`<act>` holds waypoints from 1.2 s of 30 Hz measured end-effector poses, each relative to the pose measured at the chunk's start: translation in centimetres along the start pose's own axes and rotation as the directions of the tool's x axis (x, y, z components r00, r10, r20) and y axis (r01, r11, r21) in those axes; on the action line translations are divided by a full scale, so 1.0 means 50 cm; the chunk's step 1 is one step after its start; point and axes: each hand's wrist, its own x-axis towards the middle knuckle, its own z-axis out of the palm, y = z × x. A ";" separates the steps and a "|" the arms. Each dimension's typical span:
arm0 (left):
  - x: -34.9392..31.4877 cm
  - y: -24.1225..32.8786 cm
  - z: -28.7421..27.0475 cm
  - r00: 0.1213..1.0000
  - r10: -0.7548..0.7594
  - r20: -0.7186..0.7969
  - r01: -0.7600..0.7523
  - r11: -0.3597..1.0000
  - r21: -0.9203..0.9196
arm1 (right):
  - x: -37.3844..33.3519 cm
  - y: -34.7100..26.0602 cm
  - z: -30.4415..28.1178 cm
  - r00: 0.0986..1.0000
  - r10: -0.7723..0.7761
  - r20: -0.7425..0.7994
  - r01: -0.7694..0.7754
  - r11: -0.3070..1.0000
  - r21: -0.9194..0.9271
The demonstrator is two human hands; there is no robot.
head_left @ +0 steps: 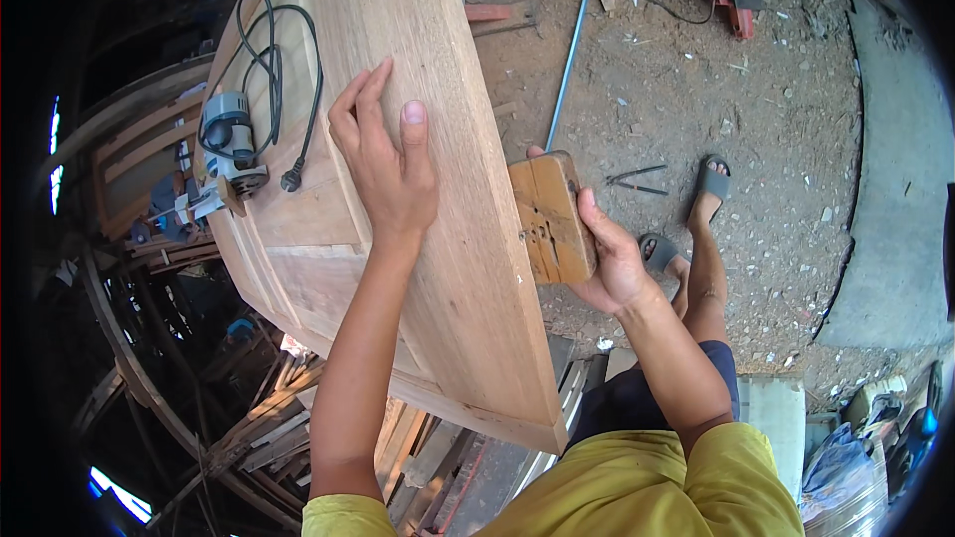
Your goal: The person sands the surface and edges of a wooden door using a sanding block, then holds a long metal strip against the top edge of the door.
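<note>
A pale wooden panelled door [468, 239] lies in front of me, its long edge running down the middle of the view. My left hand [388, 159] rests on the door's border, fingers apart and holding nothing. In my right hand [615, 264] is a worn yellow-brown wooden block [550, 224] with dark marks on its face. The thumb lies along the block's right side, and a fingertip shows at its top; the other fingers are mostly hidden. That block meets or overlaps the door's right edge; exact contact is unclear. A grey-blue router [229, 129] sits on the door, left of my left hand.
The router's black cord [316, 70] loops over the door and ends in a plug. On the dirt floor lie a long blue rod [577, 40], a dark two-armed tool [639, 180] and a red corded tool [734, 15]. Wood pieces [288, 428] are piled at lower left.
</note>
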 end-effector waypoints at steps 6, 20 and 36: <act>-0.001 -0.001 -0.001 1.000 -0.002 -0.001 0.002 1.000 0.009 | -0.010 -0.001 -0.032 0.997 0.075 -0.005 -0.075 0.997 0.034; 0.003 0.003 -0.001 1.000 -0.003 -0.008 0.003 1.000 -0.012 | 0.015 -0.051 -0.061 0.986 -0.162 0.050 0.111 0.837 0.536; 0.001 -0.002 0.001 1.000 0.025 -0.003 -0.025 1.000 0.002 | -0.007 0.068 -0.054 0.982 -0.021 0.187 0.002 0.995 0.099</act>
